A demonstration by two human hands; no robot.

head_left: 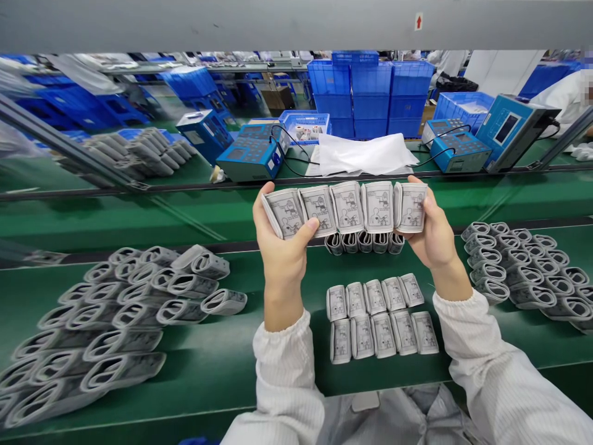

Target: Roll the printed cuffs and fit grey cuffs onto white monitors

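Between my two hands is a row of several folded grey blood pressure cuffs (348, 207), held up side by side with their printed diagrams facing me. My left hand (283, 247) grips the left end, thumb across the front of the second cuff. At the right end, my right hand (433, 228) is closed around the last cuff, its fingers partly hidden behind. Just below the held row, more cuffs (364, 243) stand on the green bench with their looped ends showing. Nearer to me, two rows of folded cuffs (383, 334) lie flat, prints upward.
Stacks of rolled cuffs (123, 334) spread over the bench at left, and another stack (528, 266) is at right. Behind the bench's raised edge are blue electronic testers (252, 159), white sheets (364, 154) and blue crates (370, 93). A metal beam (296, 25) crosses above.
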